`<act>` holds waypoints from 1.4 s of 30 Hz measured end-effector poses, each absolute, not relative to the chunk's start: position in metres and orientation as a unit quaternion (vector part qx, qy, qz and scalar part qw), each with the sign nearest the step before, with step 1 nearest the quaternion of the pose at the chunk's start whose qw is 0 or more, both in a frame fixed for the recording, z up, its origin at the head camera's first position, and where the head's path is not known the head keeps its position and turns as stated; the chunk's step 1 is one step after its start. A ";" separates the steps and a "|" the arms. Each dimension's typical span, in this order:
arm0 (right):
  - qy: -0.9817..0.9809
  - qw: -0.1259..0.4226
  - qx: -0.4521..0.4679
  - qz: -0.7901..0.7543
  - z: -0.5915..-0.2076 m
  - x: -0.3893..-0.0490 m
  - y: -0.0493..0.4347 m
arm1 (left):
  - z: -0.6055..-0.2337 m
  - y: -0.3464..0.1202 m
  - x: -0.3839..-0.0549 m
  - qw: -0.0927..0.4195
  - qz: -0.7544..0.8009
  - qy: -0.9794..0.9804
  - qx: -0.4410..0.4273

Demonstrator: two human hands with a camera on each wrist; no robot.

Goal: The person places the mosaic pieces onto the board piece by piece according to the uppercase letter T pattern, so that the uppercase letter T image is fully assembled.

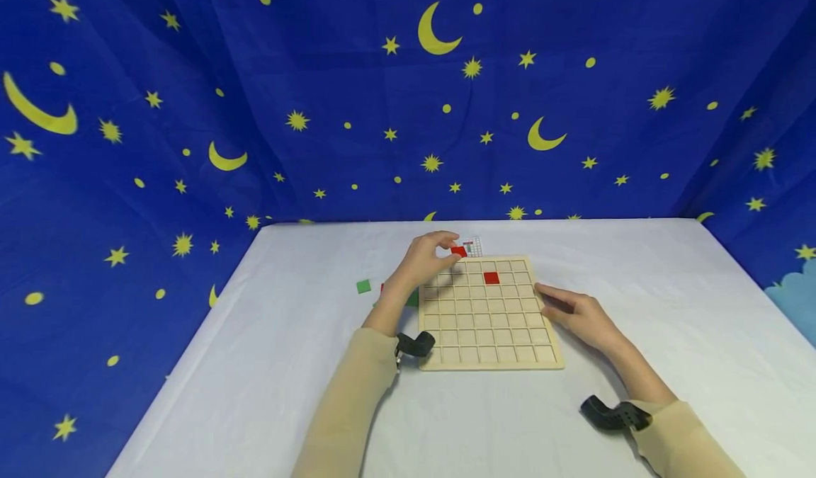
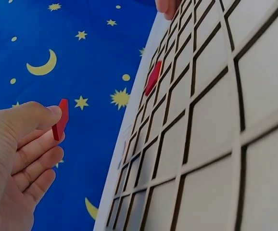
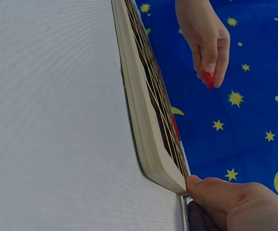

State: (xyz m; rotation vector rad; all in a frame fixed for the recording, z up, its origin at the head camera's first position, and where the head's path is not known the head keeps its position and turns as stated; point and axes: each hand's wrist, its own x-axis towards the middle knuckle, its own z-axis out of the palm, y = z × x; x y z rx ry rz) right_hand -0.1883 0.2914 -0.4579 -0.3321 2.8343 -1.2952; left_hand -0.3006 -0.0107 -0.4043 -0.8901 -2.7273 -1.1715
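My left hand (image 1: 423,255) pinches a small red square tile (image 2: 61,119) between thumb and fingers. It is raised over the far left corner of a wooden grid board (image 1: 491,367). A second red tile (image 1: 491,278) lies in a cell near the board's far side. At the board's right edge, my right hand (image 1: 583,319) rests with its thumb and index finger extended against the rim. In the right wrist view, its thumb (image 3: 216,192) touches the board's side; the other fingers are mostly hidden.
Left of the board, a green tile (image 1: 363,286) lies on the white-covered table (image 1: 255,393). More green and red pieces are partly hidden behind the left wrist. A printed grid card (image 1: 474,246) lies beyond the board. A blue star-and-moon curtain (image 1: 357,88) surrounds the table.
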 end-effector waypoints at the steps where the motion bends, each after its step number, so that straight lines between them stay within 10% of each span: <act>1: 0.904 0.004 -0.106 -0.414 -0.458 -0.188 0.291 | -0.405 -0.009 -0.300 0.018 -0.379 -0.879 -0.289; 42: 0.902 -0.006 -0.108 -0.418 -0.461 -0.189 0.293 | -0.442 0.021 -0.298 -0.016 -0.334 -0.880 -0.336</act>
